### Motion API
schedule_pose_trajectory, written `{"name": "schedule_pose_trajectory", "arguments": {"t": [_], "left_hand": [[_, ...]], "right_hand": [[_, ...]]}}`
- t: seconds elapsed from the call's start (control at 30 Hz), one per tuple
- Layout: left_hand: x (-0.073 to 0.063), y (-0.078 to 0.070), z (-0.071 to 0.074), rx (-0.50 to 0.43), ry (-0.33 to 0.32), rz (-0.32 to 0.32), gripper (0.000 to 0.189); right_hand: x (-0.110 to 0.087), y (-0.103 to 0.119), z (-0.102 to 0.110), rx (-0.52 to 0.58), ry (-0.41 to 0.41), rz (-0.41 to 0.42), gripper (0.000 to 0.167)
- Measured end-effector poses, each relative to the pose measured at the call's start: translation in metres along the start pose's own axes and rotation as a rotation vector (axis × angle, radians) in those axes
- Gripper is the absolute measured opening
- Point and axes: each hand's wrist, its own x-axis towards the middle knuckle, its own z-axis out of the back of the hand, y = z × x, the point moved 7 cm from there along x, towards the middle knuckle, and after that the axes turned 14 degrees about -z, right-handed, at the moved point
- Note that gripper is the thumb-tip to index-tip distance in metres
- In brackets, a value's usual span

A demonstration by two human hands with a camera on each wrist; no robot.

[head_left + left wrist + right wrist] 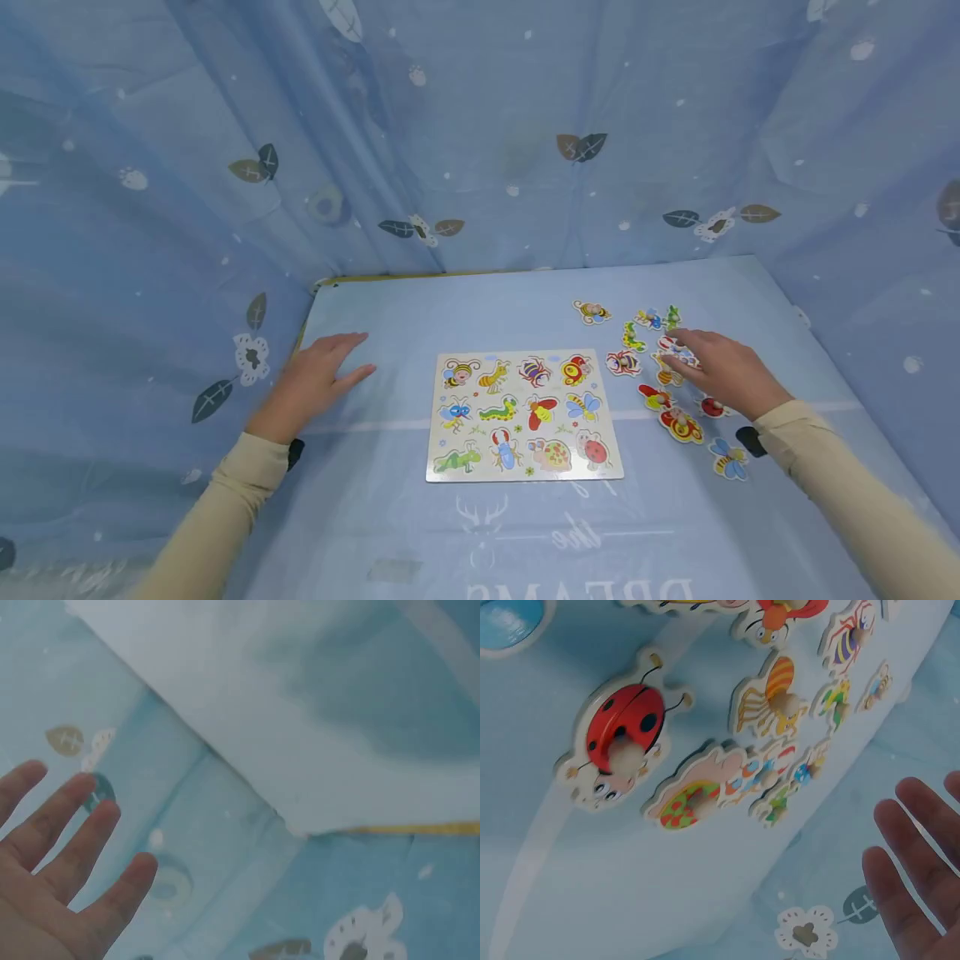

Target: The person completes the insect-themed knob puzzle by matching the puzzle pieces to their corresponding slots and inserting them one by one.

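A flat wooden puzzle board printed with colourful insects lies in the middle of the table. Left of it my left hand hovers with fingers extended and nothing held; the left wrist view shows the fingers spread apart. Loose knobbed insect pieces are scattered to the board's right. Over them is my right hand, fingers extended, hiding part of the group. Near it are a red ladybug piece and a pink-and-green snail-like piece. In the right wrist view the fingers are straight and hold nothing.
A bee piece lies behind the board, and a spider piece sits close to its right edge. Nearest the front is a dragonfly piece. Blue patterned curtains hang behind and at both sides of the cloth-covered table.
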Motion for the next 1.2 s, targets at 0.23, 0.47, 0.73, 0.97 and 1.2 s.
{"name": "schedule_pose_trajectory", "arguments": {"t": [0.23, 0.47, 0.73, 0.97, 1.2], "left_hand": [[0.002, -0.040, -0.037, -0.029, 0.076, -0.068, 0.056], [-0.003, -0.083, -0.070, -0.031, 0.190, -0.148, 0.066], [-0.014, -0.099, -0.094, -0.046, 0.285, -0.156, 0.087], [-0.022, -0.103, -0.105, -0.040, 0.317, -0.178, 0.092], [-0.026, -0.103, -0.114, -0.011, 0.330, -0.199, 0.087]], "right_hand": [[0.015, 0.018, -0.011, 0.047, 0.033, 0.023, 0.048], [0.034, 0.037, -0.029, 0.055, 0.067, 0.034, 0.039], [0.050, 0.058, -0.049, 0.054, 0.093, 0.051, 0.022], [0.054, 0.064, -0.058, 0.032, 0.118, 0.019, 0.020], [0.058, 0.061, -0.065, 0.030, 0.124, -0.011, 0.016]]}}
